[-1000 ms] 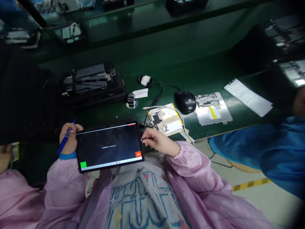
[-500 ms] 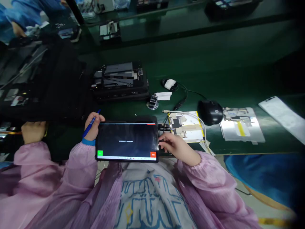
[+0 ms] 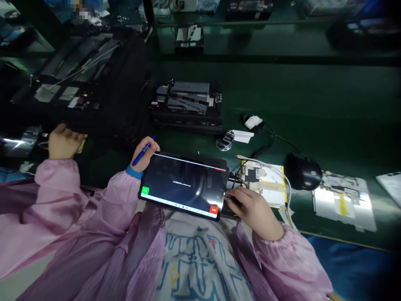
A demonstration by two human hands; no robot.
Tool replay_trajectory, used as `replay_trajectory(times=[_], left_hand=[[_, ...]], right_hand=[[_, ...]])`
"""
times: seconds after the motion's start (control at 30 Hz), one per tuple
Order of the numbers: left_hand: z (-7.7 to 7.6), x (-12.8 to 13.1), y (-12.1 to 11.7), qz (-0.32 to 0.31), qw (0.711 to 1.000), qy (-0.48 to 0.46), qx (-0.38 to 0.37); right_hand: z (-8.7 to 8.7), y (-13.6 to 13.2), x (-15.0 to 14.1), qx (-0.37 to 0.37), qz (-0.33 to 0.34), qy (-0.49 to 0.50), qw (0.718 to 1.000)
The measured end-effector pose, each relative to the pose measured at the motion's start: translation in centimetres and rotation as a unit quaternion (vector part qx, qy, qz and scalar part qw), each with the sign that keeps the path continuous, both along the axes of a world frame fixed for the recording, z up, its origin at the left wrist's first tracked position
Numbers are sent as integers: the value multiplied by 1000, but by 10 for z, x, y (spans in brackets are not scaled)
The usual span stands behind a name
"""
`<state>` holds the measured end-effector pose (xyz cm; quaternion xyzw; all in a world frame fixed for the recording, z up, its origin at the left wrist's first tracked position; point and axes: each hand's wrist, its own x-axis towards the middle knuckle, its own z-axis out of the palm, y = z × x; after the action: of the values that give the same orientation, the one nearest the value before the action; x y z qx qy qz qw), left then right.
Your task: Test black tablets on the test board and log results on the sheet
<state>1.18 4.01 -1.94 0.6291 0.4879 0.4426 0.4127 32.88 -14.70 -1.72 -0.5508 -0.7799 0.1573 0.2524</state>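
A black tablet (image 3: 184, 186) with a lit screen rests at the near table edge, against my lap. My left hand (image 3: 146, 154) grips its left top corner while also holding a blue pen (image 3: 142, 151) between the fingers. My right hand (image 3: 252, 205) is closed in a pinch on a small cable plug (image 3: 228, 195) at the tablet's right edge. Black and white cables (image 3: 238, 177) run from there toward a yellow-edged opened device part (image 3: 265, 188).
A black mouse (image 3: 302, 171), a silver back cover (image 3: 344, 202), a tally counter (image 3: 224, 141) and a stack of opened dark devices (image 3: 188, 104) lie on the green table (image 3: 313, 104). Another person's hand in a pink sleeve (image 3: 64, 142) rests at left.
The view has swung left, so everything sits further right in frame. My right hand stays pinched at the tablet's right edge; the left keeps its grip. The neighbour's hand came into view.
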Motion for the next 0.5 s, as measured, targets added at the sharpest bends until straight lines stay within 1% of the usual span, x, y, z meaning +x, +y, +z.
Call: replay_trajectory(times=[0.07,0.1,0.2,0.27,0.33,0.4,0.43,0.5], left_hand=[[0,-2,0,-84,996,1,-7],[1,-2,1,-105,994,1,-2],[2,-3,0,-102,995,4,11],[3,-2,0,-103,995,5,10],[3,-1,0,-103,995,-2,8],[2,0,-1,-105,994,-9,8],[2,0,-1,-106,994,-9,10],[2,-1,-2,-106,994,-2,14]], right_hand=[[1,2,-2,12,2,-25,1000],[1,3,-3,18,0,-39,999],[4,4,-5,19,-9,-57,998],[7,3,-2,-1,-15,-28,1000],[11,2,9,-30,-33,30,999],[15,4,23,-57,-83,94,991],[17,8,30,-60,-126,130,982],[21,20,36,-44,-228,216,948]])
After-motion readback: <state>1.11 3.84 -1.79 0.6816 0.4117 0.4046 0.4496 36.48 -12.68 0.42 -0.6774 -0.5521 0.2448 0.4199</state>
